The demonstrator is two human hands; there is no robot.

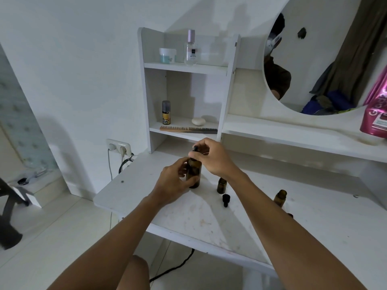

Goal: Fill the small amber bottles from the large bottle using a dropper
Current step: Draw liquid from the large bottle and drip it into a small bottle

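The large amber bottle [194, 171] stands upright on the white table [209, 218]. My left hand [173, 183] wraps around its body from the left. My right hand [211, 155] pinches the black dropper top [195, 149] at the bottle's neck. To the right stands a small amber bottle [222, 185] with no cap, and a loose black dropper cap [226, 200] lies just in front of it. A second small amber bottle [280, 198] stands open farther right, partly behind my right forearm.
A white shelf unit [188, 68] at the back holds a comb [188, 129], a spray can [166, 112], a jar and a clear bottle. A round mirror [314, 59] and a pink bottle [376, 114] are at right. A wall socket with cables [119, 147] sits left of the table.
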